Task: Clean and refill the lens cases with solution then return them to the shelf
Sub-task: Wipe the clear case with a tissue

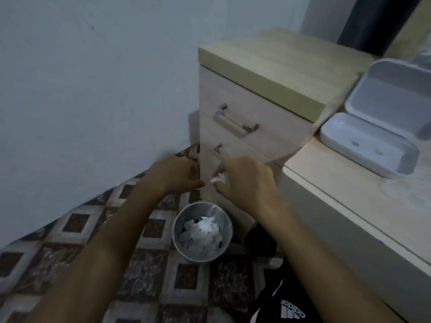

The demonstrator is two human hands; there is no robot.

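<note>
Metal wastebasket (202,231) on patterned tile floor (58,248), below and nearer than both hands, holds crumpled white tissues. Right hand (242,180) curled, pinches crumpled tissue wad (219,177) at fingertips. Left hand (177,173) just left of wad, fingers curled; whether it holds anything, cannot tell. Drawer cabinet (254,122) just beyond hands. Open white plastic case (382,127) on table (363,201), far right of right hand.
</note>
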